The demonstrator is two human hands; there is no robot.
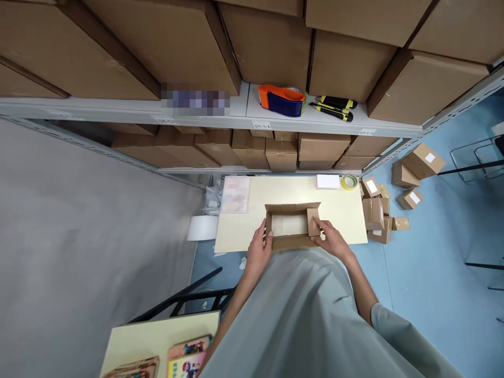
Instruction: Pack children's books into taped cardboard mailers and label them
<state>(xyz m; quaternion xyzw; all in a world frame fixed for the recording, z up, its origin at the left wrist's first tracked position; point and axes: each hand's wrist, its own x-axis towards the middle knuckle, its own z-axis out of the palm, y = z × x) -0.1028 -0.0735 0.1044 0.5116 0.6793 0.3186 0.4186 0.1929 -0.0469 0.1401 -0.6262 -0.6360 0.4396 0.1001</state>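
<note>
An open cardboard box (293, 242) stands at the near edge of the cream table (236, 231), right in front of me. Its long flaps are raised, and a pale surface shows through the middle; whether that is the tabletop or a bottom, I cannot tell. My left hand (260, 247) grips the left end, thumb at the near corner and fingers along the outside. At the right end, my right hand (328, 239) holds the short flap (313, 221) between thumb and fingers.
A tape roll (349, 182), white labels (327, 181) and a plastic bag (235, 195) lie on the table. Above it, the shelf (236, 108) carries boxes, an orange-blue tape dispenser (281, 100) and utility knives (334, 107). Small boxes (373, 212) are on the right floor; books (188, 362) lie lower left.
</note>
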